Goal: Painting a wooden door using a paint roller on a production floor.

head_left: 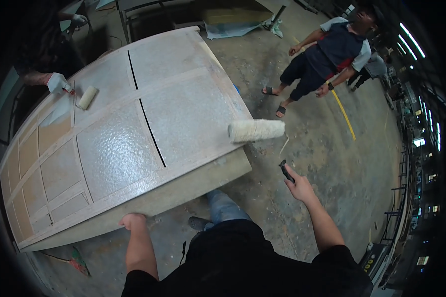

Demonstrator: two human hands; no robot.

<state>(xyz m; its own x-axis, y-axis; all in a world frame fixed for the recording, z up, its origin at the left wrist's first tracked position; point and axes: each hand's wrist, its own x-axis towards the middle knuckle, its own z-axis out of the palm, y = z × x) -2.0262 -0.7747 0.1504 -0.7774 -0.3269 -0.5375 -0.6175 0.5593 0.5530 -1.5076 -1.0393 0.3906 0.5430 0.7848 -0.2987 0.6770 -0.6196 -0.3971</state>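
Black shirt [233, 262] of the person is nearest, at the lower middle, and from its short sleeves two bare forearms go forward, spread well apart. The right arm reaches out to the right side, and the right hand [299, 188] is closed around the dark handle [286, 172] of a paint roller [256, 130]. The white roll of it is at the near right corner of the large pale panel [178, 109]: its left end overlaps this corner in the view, and its other end extends past the right edge, in front of the floor. Whether it touches the panel, one cannot tell. The left arm points forward, and the left hand [134, 221], with fingers curled, is at the near edge of the grey board [198, 180] which sticks out under the panel. Whether it grasps this edge or only rests there, one cannot tell. Near the far edge, toward the left, a co-worker's gloved hand [58, 83] holds a second roller [87, 98] over the panel. Beyond the right edge, the concrete floor [327, 148] spreads widely and gives the right arm room to the side; another person [332, 54] is standing there, well apart. Below the near edge, the person's leg [226, 205] in jeans is close to the board.
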